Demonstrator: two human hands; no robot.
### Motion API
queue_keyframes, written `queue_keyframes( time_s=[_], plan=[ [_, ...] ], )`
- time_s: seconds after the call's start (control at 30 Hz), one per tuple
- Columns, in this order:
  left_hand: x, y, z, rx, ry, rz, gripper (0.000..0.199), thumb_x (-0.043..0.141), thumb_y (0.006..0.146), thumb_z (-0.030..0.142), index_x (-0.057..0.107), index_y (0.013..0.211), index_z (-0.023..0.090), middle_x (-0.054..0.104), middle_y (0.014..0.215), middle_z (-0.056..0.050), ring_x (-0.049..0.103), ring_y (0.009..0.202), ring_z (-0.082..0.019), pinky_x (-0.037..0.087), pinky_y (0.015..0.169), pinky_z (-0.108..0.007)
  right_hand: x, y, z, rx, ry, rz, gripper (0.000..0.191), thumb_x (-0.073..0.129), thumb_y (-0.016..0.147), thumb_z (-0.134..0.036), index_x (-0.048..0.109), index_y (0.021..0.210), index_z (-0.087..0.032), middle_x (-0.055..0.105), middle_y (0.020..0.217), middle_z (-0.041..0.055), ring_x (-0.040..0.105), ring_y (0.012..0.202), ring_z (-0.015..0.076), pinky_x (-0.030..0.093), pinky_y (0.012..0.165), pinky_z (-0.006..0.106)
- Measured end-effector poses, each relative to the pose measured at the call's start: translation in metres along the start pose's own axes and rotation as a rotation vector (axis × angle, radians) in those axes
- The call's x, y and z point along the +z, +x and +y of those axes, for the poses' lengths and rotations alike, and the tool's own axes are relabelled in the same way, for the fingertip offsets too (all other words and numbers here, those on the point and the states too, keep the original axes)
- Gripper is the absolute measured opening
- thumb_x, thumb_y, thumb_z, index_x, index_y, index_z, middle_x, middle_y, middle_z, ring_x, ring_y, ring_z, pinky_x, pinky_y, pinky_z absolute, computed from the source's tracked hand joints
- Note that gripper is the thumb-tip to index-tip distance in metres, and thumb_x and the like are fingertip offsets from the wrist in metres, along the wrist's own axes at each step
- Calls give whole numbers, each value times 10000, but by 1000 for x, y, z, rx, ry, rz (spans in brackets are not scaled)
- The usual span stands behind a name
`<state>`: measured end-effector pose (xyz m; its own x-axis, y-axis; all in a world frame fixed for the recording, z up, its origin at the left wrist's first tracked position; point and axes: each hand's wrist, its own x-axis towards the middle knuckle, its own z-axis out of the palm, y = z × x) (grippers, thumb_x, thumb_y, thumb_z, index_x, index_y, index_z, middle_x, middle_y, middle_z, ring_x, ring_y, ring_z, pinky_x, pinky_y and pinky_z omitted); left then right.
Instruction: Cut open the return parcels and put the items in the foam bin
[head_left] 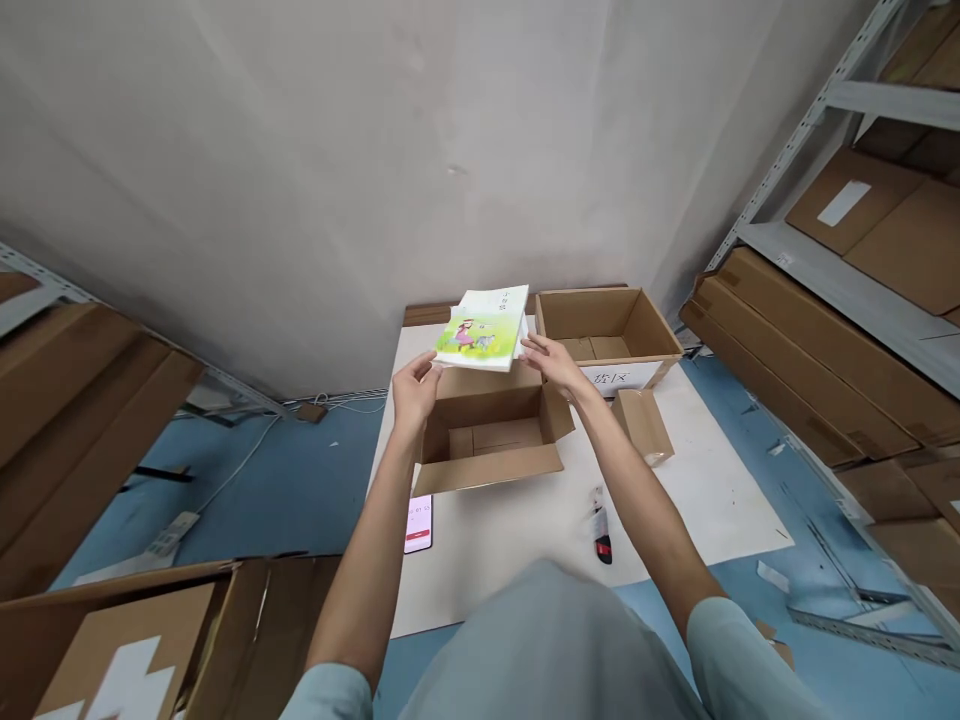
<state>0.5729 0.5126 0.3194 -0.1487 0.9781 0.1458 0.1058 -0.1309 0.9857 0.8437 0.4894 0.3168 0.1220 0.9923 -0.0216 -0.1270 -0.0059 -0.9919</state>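
Both of my hands hold a small stack of books (480, 330) above the far side of an open cardboard box (491, 465). The top cover is green and yellow with a cartoon figure. My left hand (416, 390) grips the stack's lower left corner between thumb and fingers. At its right edge, my right hand (551, 362) has its fingers pressed on the books. The box has its flaps spread, and its bottom is visible. Behind it to the right stands a larger open box (634, 372) with a white label.
On the white table (517, 560) lie a phone (418, 524), a red and black cutter (602, 535) and a small closed carton (643, 425). Shelves with cartons (855, 200) rise at the right. More boxes (247, 620) stand at the left.
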Motion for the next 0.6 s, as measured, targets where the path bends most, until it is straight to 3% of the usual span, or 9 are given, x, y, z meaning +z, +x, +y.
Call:
queue_keyframes(
  time_s=[0.07,0.17,0.23,0.3,0.43,0.53,0.6],
  plan=[
    [12,-9,-9,-16,40,-7,425,826,794,341,800,1166,136,795,1299,-219,749,1290,-346,559,1181,-513,-11,5,15,53,-34,22,560,816,916,-302,719,1439,-130,713,1517,181,783,1213,228,587,1165,456],
    [30,-51,-35,-52,57,-105,463,809,809,399,791,1196,144,807,1265,-205,770,1234,-334,569,1155,-520,-50,-23,52,46,-98,-18,513,845,890,-432,787,1313,-149,759,1447,169,783,1213,266,575,1169,523],
    [44,-86,-52,-52,80,-149,464,805,824,444,794,1194,163,807,1279,-180,773,1192,-310,589,1114,-494,-88,-57,80,37,-124,15,548,873,844,-549,814,1233,-168,806,1356,156,788,1196,286,575,1163,541],
    [60,-120,-65,-65,132,-186,442,788,847,467,803,1182,180,811,1257,-155,779,1033,-257,630,988,-430,-133,-97,106,91,-93,67,614,873,815,-641,814,1210,-175,846,1222,165,820,1079,289,622,1090,523],
    [101,-180,-77,-46,208,-291,363,726,923,430,812,1202,213,797,1165,-95,644,713,-135,588,745,-305,-224,-176,150,222,-136,196,599,805,866,-669,794,1219,-184,855,1120,157,823,940,271,660,951,456],
    [134,-218,-89,-21,234,-454,305,666,977,350,807,1223,238,773,1160,-74,643,736,-126,557,711,-273,-277,-225,182,387,-329,303,503,740,923,-596,776,1220,-192,845,1116,128,814,930,265,644,938,435],
    [156,-238,-103,-39,265,-581,295,617,990,286,806,1213,243,763,1209,-78,672,791,-135,564,719,-270,-298,-250,205,550,-518,348,480,755,920,-517,754,1268,-187,830,1154,124,813,975,273,622,984,434]
  ],
)
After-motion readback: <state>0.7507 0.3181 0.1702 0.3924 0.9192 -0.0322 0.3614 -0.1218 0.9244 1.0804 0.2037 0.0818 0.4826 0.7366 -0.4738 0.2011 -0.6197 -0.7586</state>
